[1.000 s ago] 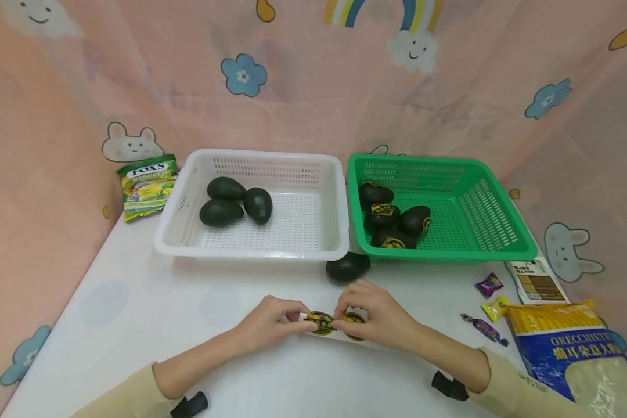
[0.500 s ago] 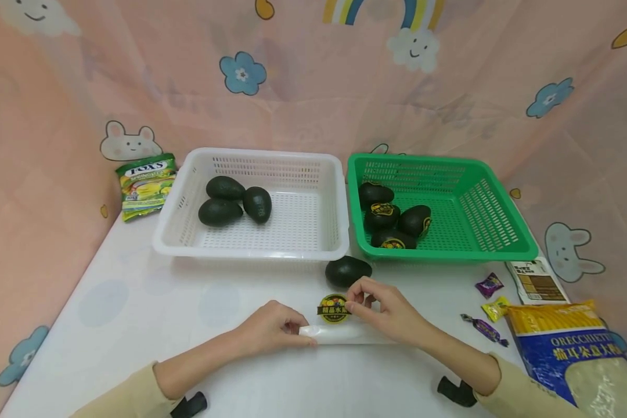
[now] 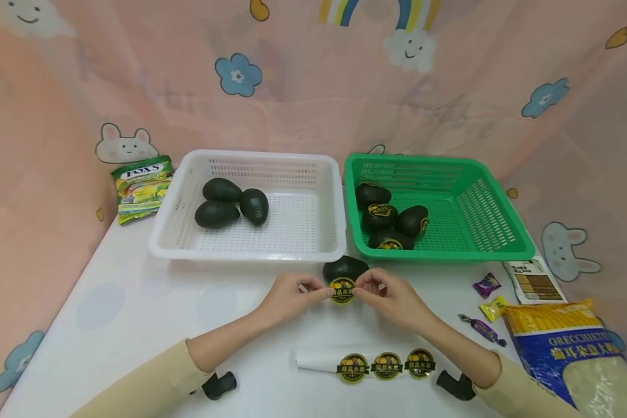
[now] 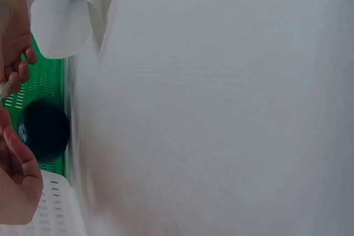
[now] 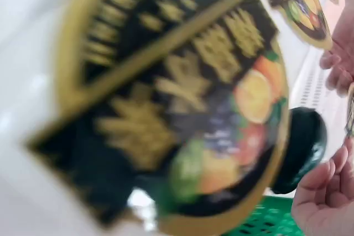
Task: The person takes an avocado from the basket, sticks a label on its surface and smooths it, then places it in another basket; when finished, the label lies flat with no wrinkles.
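fingers, head view: left hand [image 3: 292, 295] and right hand [image 3: 396, 296] each pinch an edge of a round black-and-gold sticker [image 3: 342, 291] between them.
avocado [image 3: 346, 267], same view: lies on the white table [image 3: 157, 307] just behind the sticker; whether they touch cannot be told.
backing roll [image 3: 317, 358]: rests nearer the person, three more stickers [image 3: 386, 366] showing.
left wrist view: avocado shows beside the left hand; sticker's printed face is hidden.
right wrist view: held sticker barely enters frame; gripping only its rim, landing the centre first and smoothing outward should limit creases.
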The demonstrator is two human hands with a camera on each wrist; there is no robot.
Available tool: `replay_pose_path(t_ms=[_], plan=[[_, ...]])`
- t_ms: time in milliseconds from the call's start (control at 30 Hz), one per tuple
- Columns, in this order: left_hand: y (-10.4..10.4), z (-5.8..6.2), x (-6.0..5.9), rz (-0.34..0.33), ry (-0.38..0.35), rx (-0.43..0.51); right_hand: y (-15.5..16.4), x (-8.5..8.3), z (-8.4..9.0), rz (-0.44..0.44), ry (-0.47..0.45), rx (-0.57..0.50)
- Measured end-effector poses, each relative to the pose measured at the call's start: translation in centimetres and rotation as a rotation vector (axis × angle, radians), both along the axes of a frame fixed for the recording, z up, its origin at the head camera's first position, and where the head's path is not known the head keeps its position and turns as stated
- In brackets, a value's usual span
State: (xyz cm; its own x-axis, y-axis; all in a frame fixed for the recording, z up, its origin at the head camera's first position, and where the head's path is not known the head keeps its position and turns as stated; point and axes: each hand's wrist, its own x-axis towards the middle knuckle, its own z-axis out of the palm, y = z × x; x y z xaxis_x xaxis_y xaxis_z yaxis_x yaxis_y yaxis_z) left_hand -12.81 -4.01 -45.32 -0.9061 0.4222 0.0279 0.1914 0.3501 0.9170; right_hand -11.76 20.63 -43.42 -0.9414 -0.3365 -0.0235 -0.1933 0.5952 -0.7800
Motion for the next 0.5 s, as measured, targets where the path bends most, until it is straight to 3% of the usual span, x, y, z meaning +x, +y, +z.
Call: replay_pose_path(t_ms=[200,500], plan=[[0.6,-0.3,-0.7,0.033,0.002,0.032,0.4,-0.7,-1.0,-0.137,-0.061,-0.057],[1.5,-1.3,-1.5,0.115,0.017,0.027,0.3,-1.5,-1.9,-0.169,-0.004,-0.082]])
